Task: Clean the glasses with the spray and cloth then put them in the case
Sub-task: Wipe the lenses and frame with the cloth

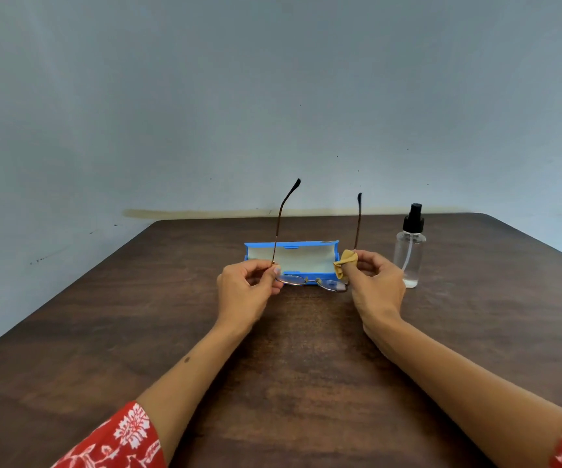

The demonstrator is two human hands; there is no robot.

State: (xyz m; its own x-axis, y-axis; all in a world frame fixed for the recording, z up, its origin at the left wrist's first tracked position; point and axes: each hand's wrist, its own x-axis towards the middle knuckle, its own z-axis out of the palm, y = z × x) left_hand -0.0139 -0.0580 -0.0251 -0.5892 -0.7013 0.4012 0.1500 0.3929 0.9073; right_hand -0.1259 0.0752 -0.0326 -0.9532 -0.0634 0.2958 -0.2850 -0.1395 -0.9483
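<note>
— Starting nearest me: what shows first?

— Two red sleeves with a white floral print (121, 440) at the bottom edge, then bare forearms reaching forward over a dark brown wooden table (289, 383).

— And the hands?

— The left hand (247, 288) has its fingers curled, pinching the glasses (311, 282) at the left hinge. The right hand (374, 282) grips the other hinge, with a small tan cloth (344, 261) bunched over its fingertips (so it holds both at once).

— How do the glasses look?

— Thin brownish metal frame, clear lenses lying roughly level and facing down, both temple arms unfolded and pointing straight up, each ending in a dark tip. They are held above the table, right in front of the case.

— The case?

— Bright blue (291, 246), lying open just behind the hands, pale cream lining showing. The glasses' lenses overlap its front edge in view; whether they touch it I cannot tell.

— Anything farther?

— A clear spray bottle (409, 255) with a black pump top stands upright to the right of the case, just beyond the right hand. Behind the table rises a plain grey-blue wall (273, 96).
</note>
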